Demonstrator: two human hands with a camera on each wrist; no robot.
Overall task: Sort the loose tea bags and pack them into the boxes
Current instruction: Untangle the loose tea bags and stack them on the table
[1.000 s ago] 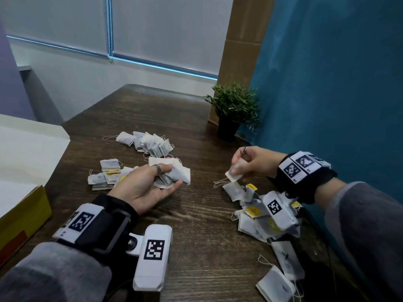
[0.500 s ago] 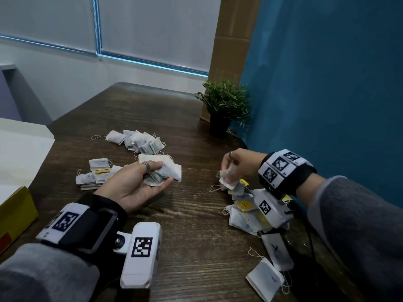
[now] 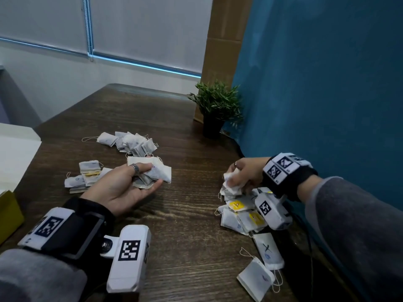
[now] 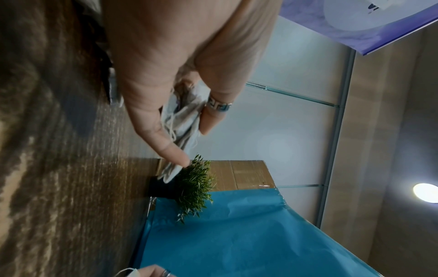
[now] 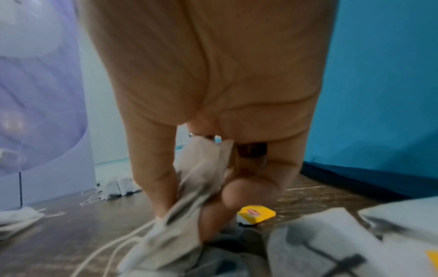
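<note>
Head cam looks down over table (image 3: pixel 196 214); wrist cams sit close behind fingers, left rolled sideways; all share tabletop.

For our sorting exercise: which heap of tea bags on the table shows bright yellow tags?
The heap under the right hand, near the blue wall: its tea bags carry yellow tags.

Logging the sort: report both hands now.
Left hand: holding a stack of tea bags.
Right hand: gripping crumpled tea bags.
</note>
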